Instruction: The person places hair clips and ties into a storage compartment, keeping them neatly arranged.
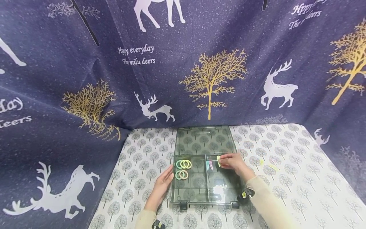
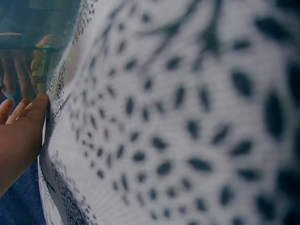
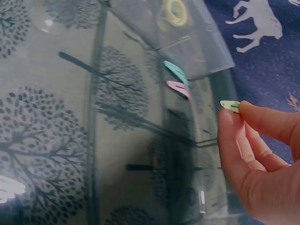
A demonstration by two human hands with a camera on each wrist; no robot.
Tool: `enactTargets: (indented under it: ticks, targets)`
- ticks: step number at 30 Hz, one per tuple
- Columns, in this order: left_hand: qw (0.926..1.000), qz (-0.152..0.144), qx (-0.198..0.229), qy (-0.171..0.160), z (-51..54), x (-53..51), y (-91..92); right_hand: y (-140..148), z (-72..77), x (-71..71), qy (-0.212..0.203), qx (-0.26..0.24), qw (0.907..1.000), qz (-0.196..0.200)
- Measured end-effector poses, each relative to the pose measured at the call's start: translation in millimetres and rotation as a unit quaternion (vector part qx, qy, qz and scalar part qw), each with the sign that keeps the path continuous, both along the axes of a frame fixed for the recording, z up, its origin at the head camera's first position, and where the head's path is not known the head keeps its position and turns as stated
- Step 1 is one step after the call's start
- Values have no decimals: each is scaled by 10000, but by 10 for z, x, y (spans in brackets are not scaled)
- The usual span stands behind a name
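My right hand (image 1: 235, 163) pinches a yellow-green snap hair clip (image 3: 229, 105) between thumb and fingertips, above the right compartment of a see-through plastic box (image 1: 206, 183). Inside that compartment, a teal hair clip (image 1: 207, 165) and a pink hair clip (image 1: 211, 165) lie side by side along the divider. Several ring-shaped hair ties (image 1: 182, 174), green, yellow and pink, overlap in two rows in the left compartment. Against the box's left wall rests my left hand (image 1: 162, 187), its fingers loosely extended and holding nothing; the left wrist view shows it only in part.
The box's lid (image 1: 204, 140) is folded back flat toward the dark deer-patterned curtain (image 1: 171, 79). To the right, several yellow and pink clips (image 1: 273, 167) lie on the tree-print tablecloth (image 1: 286, 152).
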State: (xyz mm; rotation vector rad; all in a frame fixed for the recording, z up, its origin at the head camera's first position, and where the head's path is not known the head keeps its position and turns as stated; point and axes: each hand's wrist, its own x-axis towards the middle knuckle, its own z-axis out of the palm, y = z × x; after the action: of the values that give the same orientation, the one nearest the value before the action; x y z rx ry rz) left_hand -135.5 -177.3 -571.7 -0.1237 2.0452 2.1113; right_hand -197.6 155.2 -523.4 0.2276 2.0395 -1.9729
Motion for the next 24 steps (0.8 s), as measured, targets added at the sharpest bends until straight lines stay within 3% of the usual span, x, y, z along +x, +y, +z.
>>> enactTargets:
  ticks: [17,24]
  targets:
    - [10000,-44,83,-29,8,18,0,-201,-96,-45,-551,277,9979,-214]
    - [9999,-55,88,15,10,8,-6,-215,-147,-70,-524,216,9981,-223]
